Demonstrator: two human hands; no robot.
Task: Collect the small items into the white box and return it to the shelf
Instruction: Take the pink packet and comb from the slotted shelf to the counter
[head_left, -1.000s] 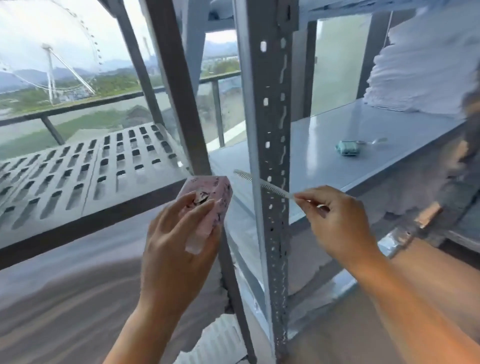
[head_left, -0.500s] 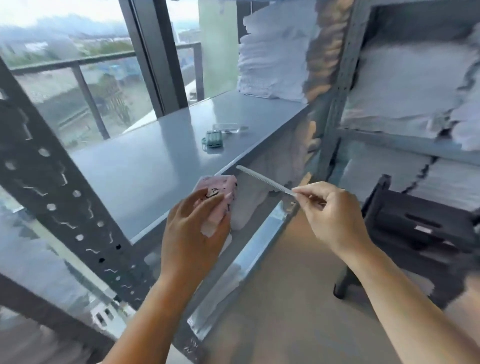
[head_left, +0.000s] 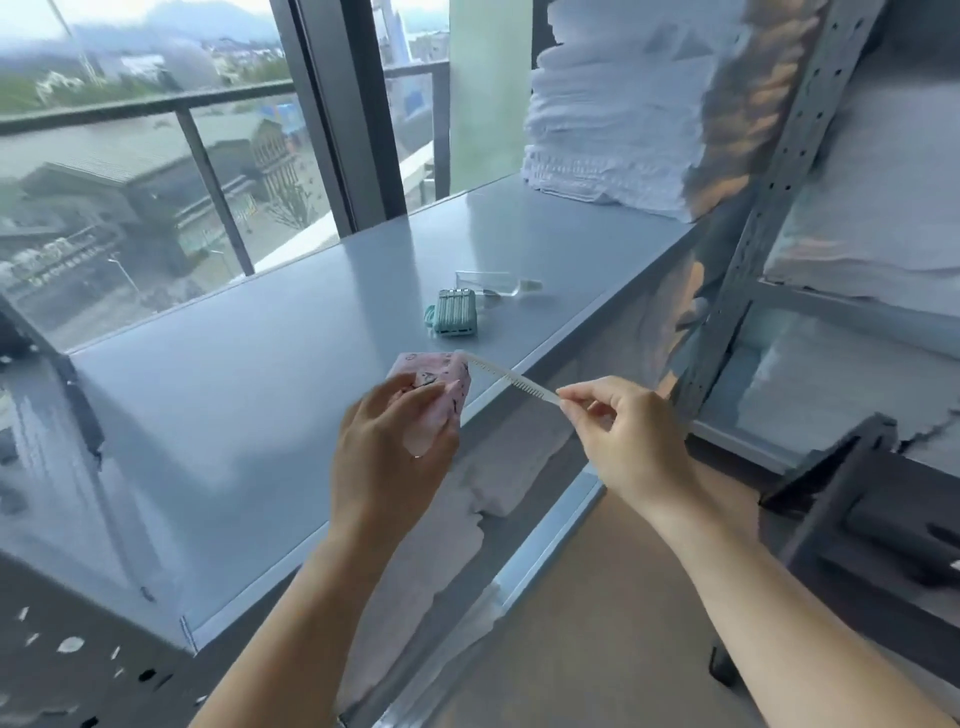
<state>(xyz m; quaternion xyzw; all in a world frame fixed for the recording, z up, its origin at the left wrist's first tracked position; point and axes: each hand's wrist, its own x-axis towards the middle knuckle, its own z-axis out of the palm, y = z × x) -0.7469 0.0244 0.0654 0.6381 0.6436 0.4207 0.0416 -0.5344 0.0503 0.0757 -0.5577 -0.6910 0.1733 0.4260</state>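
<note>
Left hand (head_left: 387, 447) wrapped around pink packet (head_left: 435, 387); right hand (head_left: 621, 434) pinching white comb (head_left: 511, 379) by end. Teal item (head_left: 456, 313), clear item (head_left: 493, 285) lie on shelf (head_left: 234, 415) ahead. White box unseen. Advice: keep both grips firm, find box first.

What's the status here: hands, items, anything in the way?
Left hand holds pink box. Right hand pinches white comb. Green item and clear item on shelf. Nothing blocking.
</note>
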